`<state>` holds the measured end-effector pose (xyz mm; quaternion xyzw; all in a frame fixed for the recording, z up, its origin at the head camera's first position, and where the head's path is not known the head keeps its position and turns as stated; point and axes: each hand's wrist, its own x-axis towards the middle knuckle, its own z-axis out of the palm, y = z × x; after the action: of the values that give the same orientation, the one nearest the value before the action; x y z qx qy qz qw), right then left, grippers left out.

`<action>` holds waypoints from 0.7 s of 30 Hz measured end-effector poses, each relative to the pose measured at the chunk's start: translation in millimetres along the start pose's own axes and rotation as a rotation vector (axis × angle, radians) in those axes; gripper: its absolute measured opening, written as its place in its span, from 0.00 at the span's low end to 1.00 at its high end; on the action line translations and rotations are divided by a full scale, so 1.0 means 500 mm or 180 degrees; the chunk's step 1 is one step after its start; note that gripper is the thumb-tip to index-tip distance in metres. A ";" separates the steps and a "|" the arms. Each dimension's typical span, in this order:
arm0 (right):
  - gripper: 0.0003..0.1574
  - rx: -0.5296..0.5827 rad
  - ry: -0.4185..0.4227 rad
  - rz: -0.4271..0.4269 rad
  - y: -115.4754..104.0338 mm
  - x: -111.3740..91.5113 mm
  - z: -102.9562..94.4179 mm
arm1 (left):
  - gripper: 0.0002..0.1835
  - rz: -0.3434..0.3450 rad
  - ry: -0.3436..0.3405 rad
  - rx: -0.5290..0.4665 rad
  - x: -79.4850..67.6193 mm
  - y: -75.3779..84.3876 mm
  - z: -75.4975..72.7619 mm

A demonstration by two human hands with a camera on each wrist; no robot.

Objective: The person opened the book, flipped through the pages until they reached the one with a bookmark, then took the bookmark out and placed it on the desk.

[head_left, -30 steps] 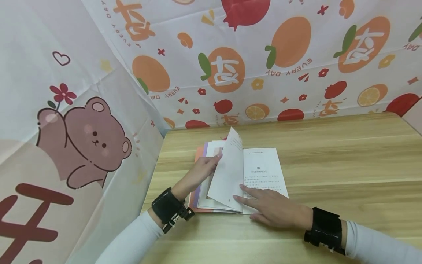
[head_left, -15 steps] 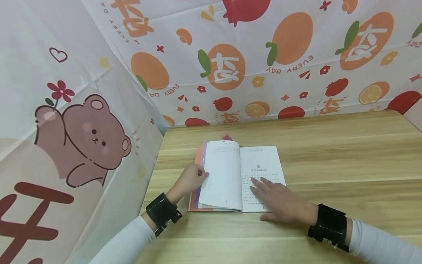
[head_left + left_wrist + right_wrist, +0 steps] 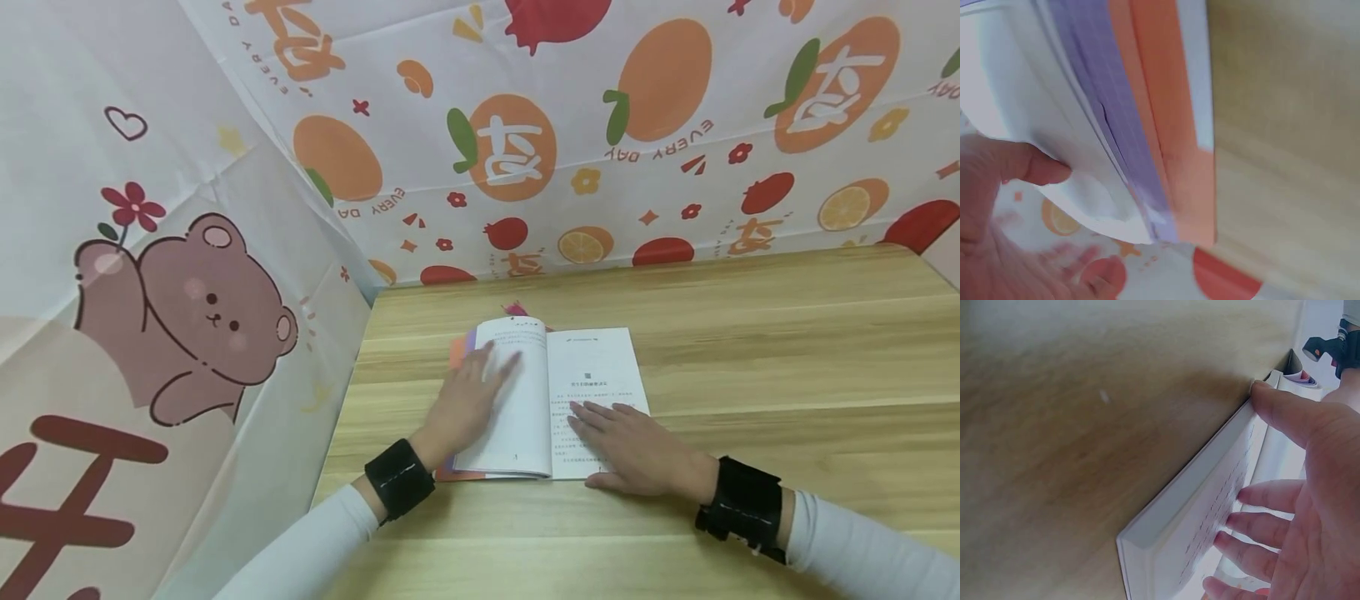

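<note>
An open book (image 3: 592,358) lies on the wooden table, its printed right page facing up and its left page (image 3: 525,417) bowed near the spine. My left hand (image 3: 467,402) is over the left page with fingers spread; in the left wrist view its thumb (image 3: 1047,169) is at the white page. Purple and orange cover flaps (image 3: 1166,125) show at the book's left edge. My right hand (image 3: 637,446) rests on the lower part of the right page, fingers extended. In the right wrist view its thumb (image 3: 1272,403) lies at the book's near edge and the fingertips touch the text.
A pink tassel (image 3: 516,308) sticks out past the book's far edge. The wooden table (image 3: 787,375) extends to the right. Fruit-printed cloth (image 3: 600,150) hangs behind it, and a bear-printed cloth (image 3: 210,308) stands along the left side.
The lifted page has come down onto the left side. My left hand let go of its edge and moved over the page with fingers spread. My right hand shifted slightly right, then stayed.
</note>
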<state>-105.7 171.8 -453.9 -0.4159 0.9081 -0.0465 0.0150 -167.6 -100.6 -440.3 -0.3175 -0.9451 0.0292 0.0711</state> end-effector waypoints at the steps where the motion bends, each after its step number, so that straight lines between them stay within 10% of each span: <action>1: 0.50 -0.0022 -0.0003 0.0008 0.000 0.000 -0.001 | 0.39 0.0328 0.0013 0.0153 0.003 0.004 0.000; 4: 0.51 -0.0086 -0.0076 0.0094 -0.004 -0.001 -0.006 | 0.39 0.1165 -0.0030 0.0473 0.006 0.016 -0.004; 7: 0.52 -0.0175 -0.0165 0.0239 -0.010 -0.004 -0.012 | 0.34 0.1554 -0.0193 0.0551 0.002 0.033 -0.019; 21: 0.51 -0.0104 -0.0084 0.0300 0.001 0.004 -0.024 | 0.30 0.0903 -0.0586 -0.0327 -0.024 0.037 -0.009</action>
<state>-108.1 171.2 -441.9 -0.3734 0.9270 -0.0254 0.0224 -146.4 -92.8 -439.1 -0.4469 -0.8936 0.0195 -0.0369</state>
